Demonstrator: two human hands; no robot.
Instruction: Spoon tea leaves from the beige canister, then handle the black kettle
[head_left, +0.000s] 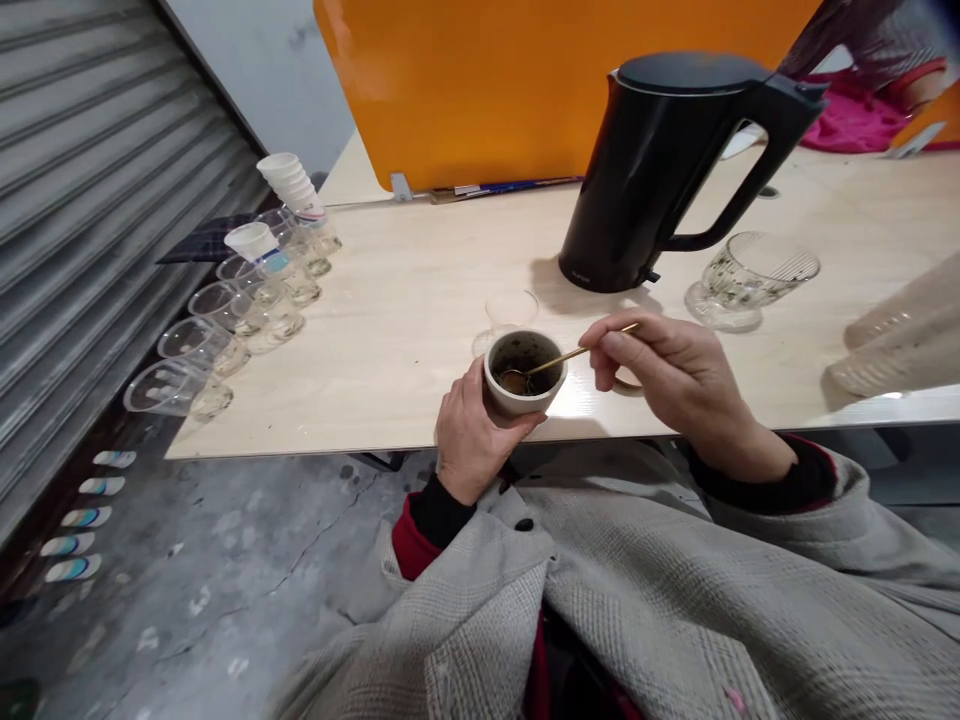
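Left hand [469,440] cups the small ceramic cup [523,385], light but breakable; right hand [667,375], at 3 o'clock, pinches the thin stiff spoon [559,359].

Spoon [559,358] in cup [523,373], kettle [660,170] behind

Grey textured woven coat [675,600], dark round button at front, black inner cuffs, red lining at wrists; left hand [469,435], right hand [667,375] bare.
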